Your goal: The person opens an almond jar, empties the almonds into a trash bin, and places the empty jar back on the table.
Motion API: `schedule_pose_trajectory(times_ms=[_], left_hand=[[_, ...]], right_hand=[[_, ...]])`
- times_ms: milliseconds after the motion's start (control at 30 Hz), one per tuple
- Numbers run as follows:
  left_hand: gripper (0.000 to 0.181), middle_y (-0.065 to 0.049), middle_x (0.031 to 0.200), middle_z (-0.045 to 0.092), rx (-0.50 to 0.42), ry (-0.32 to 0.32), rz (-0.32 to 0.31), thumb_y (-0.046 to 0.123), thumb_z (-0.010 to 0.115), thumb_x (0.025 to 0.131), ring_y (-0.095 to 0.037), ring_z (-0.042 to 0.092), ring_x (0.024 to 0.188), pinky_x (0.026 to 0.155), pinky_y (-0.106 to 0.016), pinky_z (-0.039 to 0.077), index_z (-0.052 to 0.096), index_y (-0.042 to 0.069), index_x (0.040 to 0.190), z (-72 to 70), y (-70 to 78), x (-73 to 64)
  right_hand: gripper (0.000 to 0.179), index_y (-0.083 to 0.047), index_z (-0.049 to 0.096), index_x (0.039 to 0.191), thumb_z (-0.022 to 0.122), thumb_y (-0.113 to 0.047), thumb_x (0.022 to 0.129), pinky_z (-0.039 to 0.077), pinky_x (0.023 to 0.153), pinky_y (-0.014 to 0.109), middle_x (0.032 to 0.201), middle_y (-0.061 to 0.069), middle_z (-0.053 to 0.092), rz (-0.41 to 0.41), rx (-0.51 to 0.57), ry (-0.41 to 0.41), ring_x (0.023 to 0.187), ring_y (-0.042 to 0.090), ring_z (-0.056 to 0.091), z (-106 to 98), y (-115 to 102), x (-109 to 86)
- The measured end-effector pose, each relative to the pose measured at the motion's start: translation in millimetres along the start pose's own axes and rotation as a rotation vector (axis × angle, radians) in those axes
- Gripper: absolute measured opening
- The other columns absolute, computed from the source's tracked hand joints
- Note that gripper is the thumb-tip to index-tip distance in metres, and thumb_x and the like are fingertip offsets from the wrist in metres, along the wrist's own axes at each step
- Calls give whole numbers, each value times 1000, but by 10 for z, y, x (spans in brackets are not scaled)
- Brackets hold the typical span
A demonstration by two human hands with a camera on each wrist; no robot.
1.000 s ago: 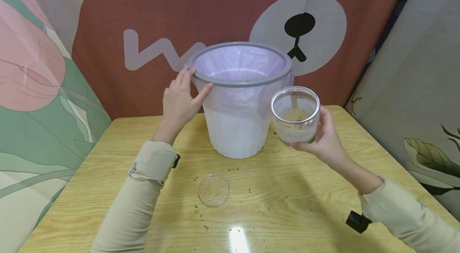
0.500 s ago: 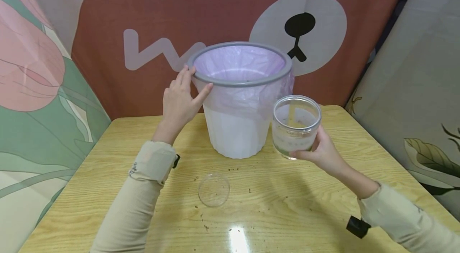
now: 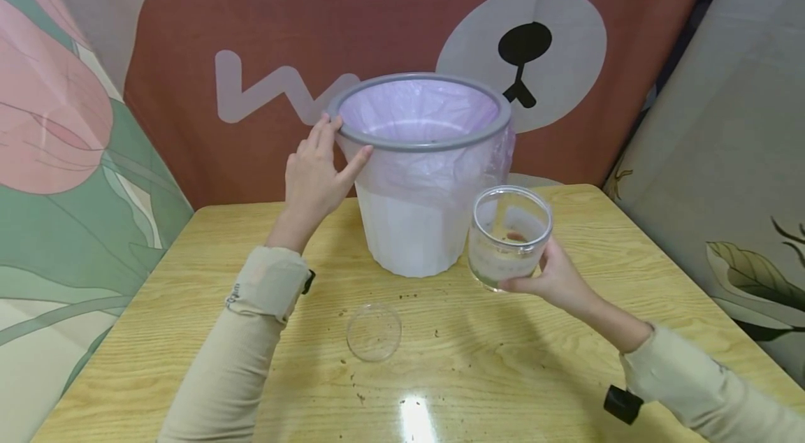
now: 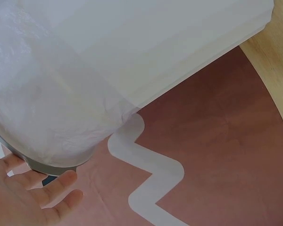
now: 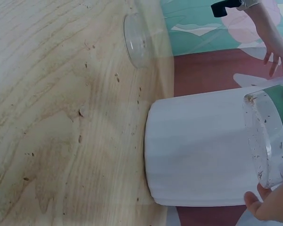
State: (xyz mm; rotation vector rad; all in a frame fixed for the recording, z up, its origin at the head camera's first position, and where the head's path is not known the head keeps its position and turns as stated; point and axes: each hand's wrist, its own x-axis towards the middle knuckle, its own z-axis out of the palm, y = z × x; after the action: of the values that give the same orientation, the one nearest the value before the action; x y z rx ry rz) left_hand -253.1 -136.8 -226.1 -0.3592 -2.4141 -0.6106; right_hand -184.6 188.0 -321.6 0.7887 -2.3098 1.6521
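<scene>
In the head view a white trash bin [image 3: 411,219] with a grey rim [image 3: 428,146] stands on the table, lined with a pale purple plastic bag [image 3: 418,107]. My left hand [image 3: 314,177] rests on the rim's left side, fingers fairly straight; the left wrist view shows its fingertips [image 4: 66,181] at the rim. To the right of the bin, my right hand [image 3: 562,275] grips a clear lidless jar [image 3: 506,254], held upright above the table. Some residue shows inside the jar. The right wrist view shows the jar's base [image 5: 264,136] with dark crumbs on it.
A round clear lid [image 3: 374,332] lies on the wooden table [image 3: 503,394] in front of the bin. Small brown crumbs [image 3: 360,398] are scattered around it. A reddish printed cloth [image 3: 264,156] hangs close behind the bin, with more printed cloth at both sides.
My right hand has lowered the jar and brought it slightly left, beside the bin's lower half. The left hand, the bin and the lid have stayed in place.
</scene>
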Motion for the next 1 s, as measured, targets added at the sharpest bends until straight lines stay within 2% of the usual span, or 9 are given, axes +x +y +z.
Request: schedule_pose_trajectory(times_ms=[133,233,500,767,1000], left_hand=[[70,-14,140,31,0,5,5,56,43,86,-39,43,111,79,-50,37,36,8,136,1,2,0],[70,-15,140,32,-1,16,14,56,44,86,-39,45,110,78,-50,38,37,7,135,2,1,0],[69,-15,139,32,2,21,15,56,44,86,-39,45,109,76,-49,39,37,8,135,2,-2,-3],[70,-14,140,32,2,16,9,56,43,85,-39,45,109,76,-48,38,36,8,136,4,0,-2],[70,-14,140,32,4,16,7,56,43,85,-39,46,108,74,-47,38,36,8,136,4,-3,-4]], right_hand=[[84,6,31,128,75,11,57,21,94,54,122,24,41,-4,-28,3,112,33,38,13,27,-10],[84,5,31,129,75,10,58,19,92,60,123,23,40,-9,-26,-7,112,35,37,23,46,-20],[85,2,31,130,77,7,59,20,91,61,124,22,41,6,-24,-29,113,38,36,59,90,-52],[84,3,32,128,79,2,59,25,89,58,121,23,44,71,-58,-26,110,39,40,117,159,-86],[81,2,35,128,80,0,60,29,87,55,118,21,47,62,-63,-45,108,38,42,161,231,-110]])
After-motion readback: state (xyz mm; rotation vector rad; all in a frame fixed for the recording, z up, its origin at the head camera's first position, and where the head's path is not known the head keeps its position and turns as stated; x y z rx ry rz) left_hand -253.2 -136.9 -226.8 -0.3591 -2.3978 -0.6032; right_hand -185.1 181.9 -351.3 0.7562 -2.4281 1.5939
